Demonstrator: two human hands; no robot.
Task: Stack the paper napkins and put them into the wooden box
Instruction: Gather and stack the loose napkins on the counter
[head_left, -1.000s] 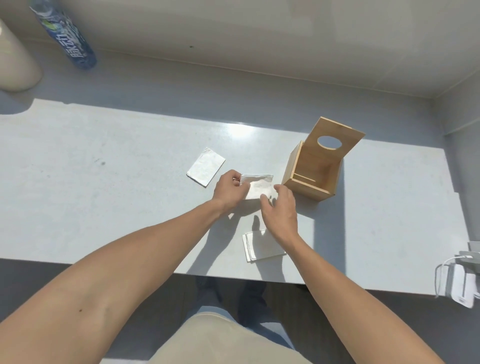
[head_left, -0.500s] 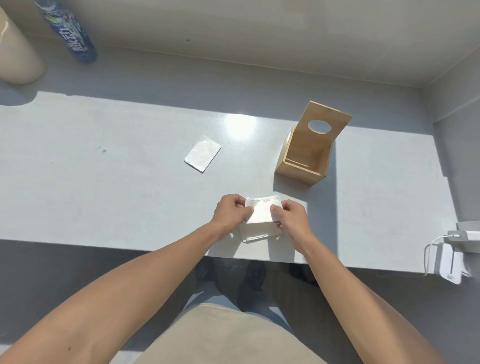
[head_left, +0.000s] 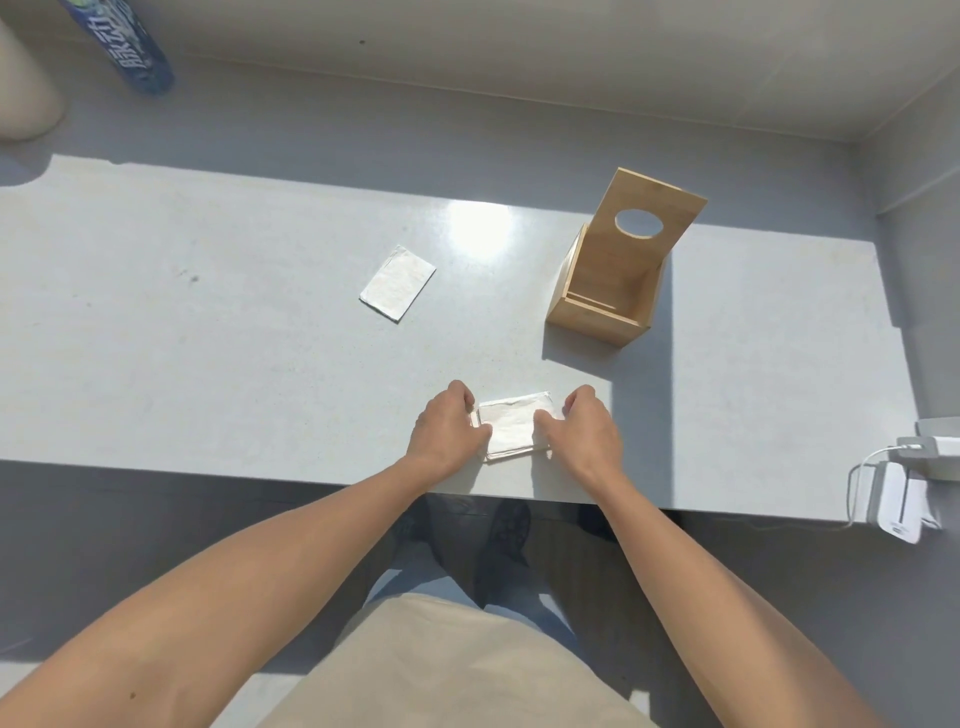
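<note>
A small stack of white paper napkins (head_left: 511, 427) lies near the table's front edge. My left hand (head_left: 448, 430) presses against its left side and my right hand (head_left: 584, 428) against its right side, fingers curled on the stack's edges. One more folded napkin (head_left: 397, 282) lies alone farther back and to the left. The wooden box (head_left: 605, 291) stands at the back right with its open side up; its lid with a round hole (head_left: 639, 223) stands upright behind the opening.
A blue bottle (head_left: 132, 49) lies at the far left by the wall, next to a beige rounded object (head_left: 23, 88). White chargers with cables (head_left: 901, 493) sit at the table's right end. The table's front edge (head_left: 260, 470) runs just below my hands.
Both hands carried a napkin from near the box back toward the front edge and set it on the napkins lying there. The hands now sit at the stack's two sides.
</note>
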